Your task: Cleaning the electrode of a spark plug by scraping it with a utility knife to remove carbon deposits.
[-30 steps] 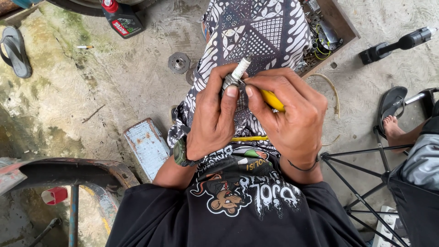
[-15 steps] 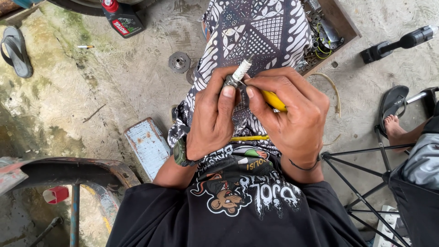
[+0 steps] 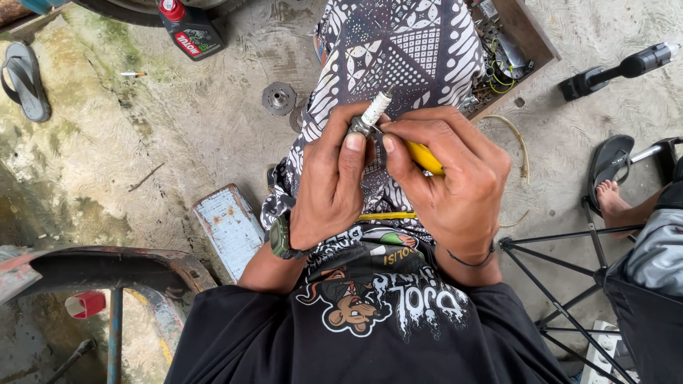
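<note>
My left hand point(image 3: 331, 188) grips a spark plug point(image 3: 370, 115) by its metal body, the white ceramic end pointing up and away. My right hand point(image 3: 448, 178) holds a yellow-handled tool point(image 3: 425, 159) against the plug's lower end, fingertips touching the plug. Both hands are raised over my lap, which is covered by black-and-white patterned cloth point(image 3: 398, 50). A green watch point(image 3: 279, 238) sits on my left wrist. The tool's tip is hidden behind my fingers.
On the concrete floor: a dark oil bottle with red cap point(image 3: 186, 28), a round metal part point(image 3: 279, 97), a rusty pale-blue metal piece point(image 3: 228, 227), a wooden box of parts point(image 3: 509, 53), a black power tool point(image 3: 619, 71), a sandal point(image 3: 27, 80). Another person's foot point(image 3: 615, 199) is at the right.
The hands and spark plug stay almost where they were; my left thumb has shifted slightly on the plug body.
</note>
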